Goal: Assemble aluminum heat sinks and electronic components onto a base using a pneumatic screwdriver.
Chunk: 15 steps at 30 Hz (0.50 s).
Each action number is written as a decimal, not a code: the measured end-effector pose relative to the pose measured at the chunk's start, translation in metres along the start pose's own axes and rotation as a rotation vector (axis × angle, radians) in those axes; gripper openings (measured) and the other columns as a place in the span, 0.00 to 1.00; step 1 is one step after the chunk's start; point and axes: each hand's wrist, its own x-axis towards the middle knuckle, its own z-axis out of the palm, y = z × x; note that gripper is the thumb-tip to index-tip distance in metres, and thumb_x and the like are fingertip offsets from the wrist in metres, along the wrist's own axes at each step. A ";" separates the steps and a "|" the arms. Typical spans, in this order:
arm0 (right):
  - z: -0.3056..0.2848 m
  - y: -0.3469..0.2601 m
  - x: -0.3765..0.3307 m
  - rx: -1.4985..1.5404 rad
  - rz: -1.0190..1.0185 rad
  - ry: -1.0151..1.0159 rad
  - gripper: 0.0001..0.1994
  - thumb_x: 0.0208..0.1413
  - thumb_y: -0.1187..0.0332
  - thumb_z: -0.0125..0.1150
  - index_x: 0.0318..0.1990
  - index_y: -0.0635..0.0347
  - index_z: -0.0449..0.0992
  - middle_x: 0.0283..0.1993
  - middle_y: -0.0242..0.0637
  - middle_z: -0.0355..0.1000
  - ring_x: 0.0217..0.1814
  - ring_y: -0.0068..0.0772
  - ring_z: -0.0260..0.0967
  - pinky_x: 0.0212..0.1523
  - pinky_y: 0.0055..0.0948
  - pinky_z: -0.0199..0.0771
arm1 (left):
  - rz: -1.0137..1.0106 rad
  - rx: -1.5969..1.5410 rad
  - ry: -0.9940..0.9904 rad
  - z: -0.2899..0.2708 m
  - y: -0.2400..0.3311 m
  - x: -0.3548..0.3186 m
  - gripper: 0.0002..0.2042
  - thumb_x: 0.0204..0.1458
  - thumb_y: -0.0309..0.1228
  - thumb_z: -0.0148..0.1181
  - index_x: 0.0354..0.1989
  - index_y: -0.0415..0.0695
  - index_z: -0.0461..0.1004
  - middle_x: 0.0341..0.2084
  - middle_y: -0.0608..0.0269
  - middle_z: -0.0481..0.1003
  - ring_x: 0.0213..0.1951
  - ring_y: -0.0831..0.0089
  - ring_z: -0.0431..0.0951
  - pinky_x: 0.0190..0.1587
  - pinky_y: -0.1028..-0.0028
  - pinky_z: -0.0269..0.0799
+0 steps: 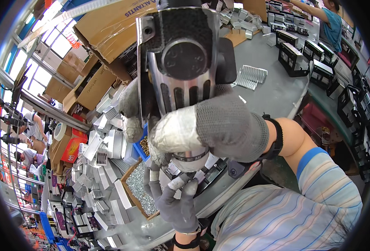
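A large black and silver power driver (185, 58) stands upright very near the view, hiding much of the bench behind it. My right hand (224, 125), in a grey glove with white-wrapped fingers, is closed around its lower body. Below the driver's nose, my grey-gloved left hand (176, 205) has thumb and fingertips pinched together. What lies between those fingertips is too small to make out. Just beyond them, a dark and silver part (212, 173) rests at the bench edge, mostly covered by the driver and my hands.
An open box of silver screws (141, 188) stands left of my hands, beside a blue bin (140, 149) of brass-coloured screws. Silver finned heat sinks (114, 144) pile up leftward. Cardboard boxes (109, 37) stand behind. Black-framed units (291, 58) line the right; a co-worker (331, 29) is beyond.
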 end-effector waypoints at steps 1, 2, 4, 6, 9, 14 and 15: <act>0.000 0.001 0.000 0.021 -0.014 -0.009 0.30 0.33 0.58 0.77 0.43 0.59 0.68 0.34 0.31 0.68 0.33 0.19 0.68 0.33 0.22 0.73 | -0.006 0.014 0.024 -0.001 0.000 0.000 0.14 0.36 0.32 0.68 0.28 0.34 0.78 0.56 0.49 0.62 0.57 0.59 0.62 0.53 0.65 0.65; -0.001 0.004 0.003 0.020 -0.016 -0.008 0.30 0.33 0.58 0.77 0.43 0.59 0.68 0.34 0.31 0.68 0.33 0.19 0.68 0.33 0.22 0.73 | -0.004 0.013 0.023 0.000 -0.002 -0.001 0.14 0.36 0.32 0.68 0.28 0.34 0.78 0.56 0.49 0.62 0.57 0.59 0.62 0.53 0.65 0.65; -0.006 0.014 0.008 -0.062 -0.083 -0.052 0.30 0.31 0.58 0.77 0.43 0.59 0.69 0.34 0.31 0.69 0.32 0.21 0.68 0.35 0.24 0.73 | -0.019 -0.031 0.075 0.003 -0.007 -0.002 0.14 0.34 0.39 0.71 0.25 0.43 0.80 0.53 0.49 0.66 0.59 0.52 0.56 0.60 0.55 0.49; -0.004 0.014 0.007 -0.065 -0.073 -0.040 0.30 0.32 0.59 0.76 0.44 0.59 0.69 0.35 0.31 0.69 0.33 0.20 0.67 0.35 0.24 0.72 | -0.029 -0.053 0.084 0.003 -0.006 -0.003 0.14 0.34 0.39 0.71 0.25 0.43 0.79 0.53 0.49 0.67 0.59 0.52 0.57 0.59 0.56 0.49; 0.001 0.009 0.002 -0.076 -0.047 -0.008 0.29 0.33 0.63 0.74 0.46 0.58 0.68 0.37 0.30 0.68 0.36 0.19 0.66 0.37 0.24 0.70 | -0.049 -0.060 0.084 0.002 -0.006 -0.003 0.14 0.34 0.39 0.72 0.25 0.43 0.79 0.52 0.50 0.67 0.59 0.52 0.57 0.59 0.56 0.50; 0.009 -0.009 -0.008 -0.085 -0.012 0.022 0.29 0.35 0.68 0.72 0.49 0.57 0.67 0.41 0.29 0.68 0.40 0.18 0.64 0.40 0.24 0.68 | -0.063 -0.129 0.116 0.004 -0.009 -0.004 0.14 0.36 0.39 0.71 0.27 0.43 0.79 0.52 0.51 0.67 0.58 0.53 0.58 0.58 0.55 0.51; 0.009 -0.017 -0.012 0.017 0.039 0.005 0.28 0.36 0.71 0.70 0.48 0.57 0.67 0.41 0.29 0.68 0.40 0.18 0.64 0.39 0.23 0.68 | -0.047 -0.073 0.128 0.005 -0.008 -0.003 0.14 0.37 0.40 0.70 0.28 0.43 0.79 0.51 0.52 0.68 0.57 0.53 0.59 0.58 0.55 0.52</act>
